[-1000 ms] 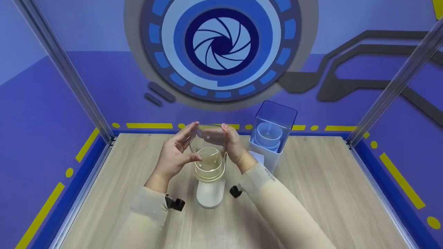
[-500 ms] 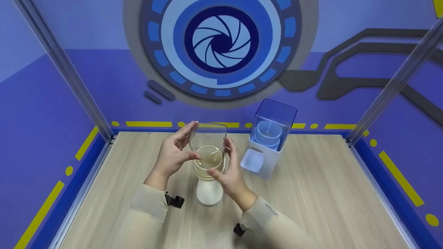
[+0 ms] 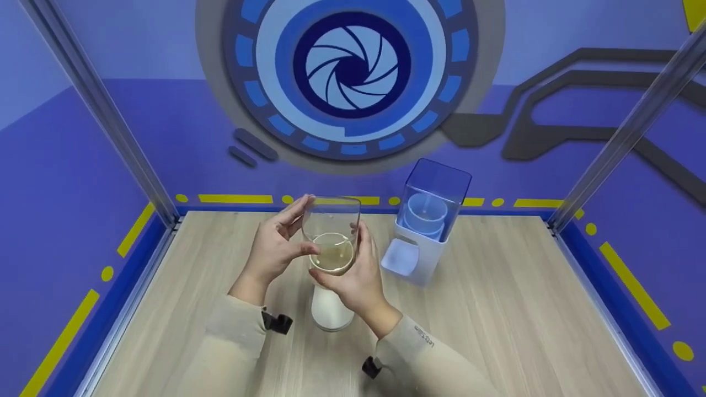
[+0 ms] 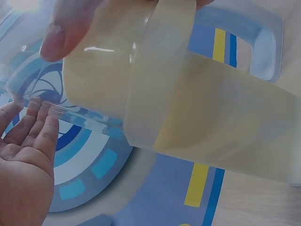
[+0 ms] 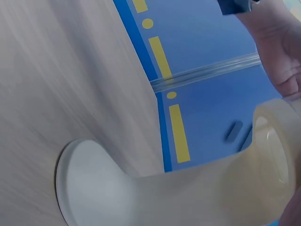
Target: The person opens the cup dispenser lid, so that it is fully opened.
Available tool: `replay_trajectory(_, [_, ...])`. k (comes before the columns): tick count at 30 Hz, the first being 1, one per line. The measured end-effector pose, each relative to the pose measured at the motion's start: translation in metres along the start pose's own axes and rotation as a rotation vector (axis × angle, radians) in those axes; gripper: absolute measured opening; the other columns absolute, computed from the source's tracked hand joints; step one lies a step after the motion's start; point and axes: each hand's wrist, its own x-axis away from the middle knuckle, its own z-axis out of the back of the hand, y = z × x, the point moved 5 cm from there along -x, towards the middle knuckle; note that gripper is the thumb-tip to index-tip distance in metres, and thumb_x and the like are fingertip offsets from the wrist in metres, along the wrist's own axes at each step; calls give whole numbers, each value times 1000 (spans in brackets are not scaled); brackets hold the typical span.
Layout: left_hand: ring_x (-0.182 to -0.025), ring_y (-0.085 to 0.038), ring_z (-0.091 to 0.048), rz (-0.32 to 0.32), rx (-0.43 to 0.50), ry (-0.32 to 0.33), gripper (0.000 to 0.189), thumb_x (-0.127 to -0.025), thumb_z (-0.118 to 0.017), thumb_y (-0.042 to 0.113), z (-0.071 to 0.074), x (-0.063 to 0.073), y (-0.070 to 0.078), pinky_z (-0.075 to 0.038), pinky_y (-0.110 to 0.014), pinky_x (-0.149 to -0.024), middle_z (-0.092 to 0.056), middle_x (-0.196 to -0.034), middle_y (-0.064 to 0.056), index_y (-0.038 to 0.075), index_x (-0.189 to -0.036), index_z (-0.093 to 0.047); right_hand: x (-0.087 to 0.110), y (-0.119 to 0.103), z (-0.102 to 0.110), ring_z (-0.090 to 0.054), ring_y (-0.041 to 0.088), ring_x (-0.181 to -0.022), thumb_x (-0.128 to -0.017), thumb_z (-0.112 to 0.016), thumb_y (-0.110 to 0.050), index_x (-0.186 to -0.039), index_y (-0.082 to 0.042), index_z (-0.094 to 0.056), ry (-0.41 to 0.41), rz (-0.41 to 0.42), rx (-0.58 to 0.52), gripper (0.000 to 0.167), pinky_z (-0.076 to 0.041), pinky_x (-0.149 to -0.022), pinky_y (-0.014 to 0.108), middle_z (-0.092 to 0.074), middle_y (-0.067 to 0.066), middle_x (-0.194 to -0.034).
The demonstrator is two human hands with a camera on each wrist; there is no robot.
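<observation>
A cream dispenser (image 3: 332,309) with a clear container (image 3: 336,215) on top stands at the table's middle. My left hand (image 3: 270,248) holds the clear container's left side, thumb in front and fingers toward the back. Lower on the right, my right hand (image 3: 358,281) grips round it, thumb across the front near the round rim (image 3: 331,271) inside. The left wrist view shows the dispenser's cream body (image 4: 225,117) with the right thumb (image 4: 54,40) at its upper end. In the right wrist view the rounded white base (image 5: 89,183) sits on the table; the right hand is mostly out of that frame.
To the right stands a second dispenser (image 3: 427,262), white with a blue see-through hopper (image 3: 441,176) and a small tray (image 3: 401,257) in front. The wood-grain table (image 3: 513,309) ends at blue-purple walls with metal corner posts (image 3: 618,132).
My right hand has come down from the clear container's upper rim to lower on its right front, thumb now across the front. The left hand keeps its hold. The second dispenser's tray has come into sight.
</observation>
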Motion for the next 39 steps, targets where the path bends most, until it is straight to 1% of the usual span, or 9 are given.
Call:
replay_trajectory(5, [-165,-36,-48,4,-5,3,127,-66,-97,62,4,6,8,-45,-32,-133,-51,-174,-22,-1,-167,-51,-3,8,3,-51,38,-156,-67,-110,-45,-177,-5,-27,-83,-2,-69,144,-47,-132,58,-51,13,-168])
replay_trajectory(9, [-165,-36,-46,11,13,-20,120,-69,-98,56,5,9,13,-46,-26,-132,-51,-175,-20,1,-166,-53,-5,17,11,-52,37,-156,-67,-110,-39,-176,-6,-29,-200,21,-157,139,-44,-133,58,-53,13,-169])
replay_trajectory(12, [-166,-36,-45,27,18,-63,120,-71,-98,55,1,11,14,-45,-29,-133,-50,-176,-18,2,-168,-51,-7,24,19,-52,41,-156,-68,-109,-38,-176,-4,-31,-313,44,-238,138,-45,-134,49,-54,15,-170])
replay_trajectory(16, [-167,-38,-42,32,37,-126,123,-74,-100,51,-5,13,15,-43,-30,-135,-45,-177,-24,-2,-170,-45,-12,32,27,-48,52,-158,-69,-109,-41,-177,-3,-29,-462,67,-340,139,-44,-133,30,-52,21,-173])
replay_trajectory(19, [-168,-36,-43,29,54,-166,127,-74,-101,51,-10,13,15,-42,-28,-135,-43,-178,-26,-5,-171,-40,-17,35,32,-44,55,-161,-71,-108,-43,-178,-4,-29,-564,90,-399,138,-43,-132,24,-50,26,-174])
replay_trajectory(24, [-169,-30,-43,40,85,-228,131,-77,-100,54,-17,12,12,-40,-26,-136,-40,-181,-23,-4,-174,-34,-26,41,39,-54,31,-159,-73,-106,-51,-179,-6,-26,-699,111,-443,141,-44,-132,26,-49,27,-174])
replay_trajectory(28, [-172,-37,-33,68,127,-272,135,-76,-100,55,-20,12,10,-37,-25,-137,-36,-183,-22,-3,-176,-30,-30,48,42,-60,17,-154,-74,-106,-50,-180,-7,-24,-795,80,-501,141,-45,-134,30,-48,25,-176])
replay_trajectory(32, [-174,-38,-29,95,159,-293,137,-76,-100,56,-26,10,8,-35,-25,-138,-35,-184,-18,0,-178,-27,-33,51,46,-59,22,-157,-75,-105,-42,-179,-8,-28,-887,53,-592,134,-45,-136,38,-43,22,-180])
replay_trajectory(39, [-176,-31,-24,99,205,-359,135,-80,-102,47,-40,7,12,-29,-22,-140,-30,-187,-15,1,-179,-23,-41,55,52,-46,27,-167,-82,-102,-41,-177,-17,-37,-1046,79,-695,118,-38,-141,41,-35,19,-184])
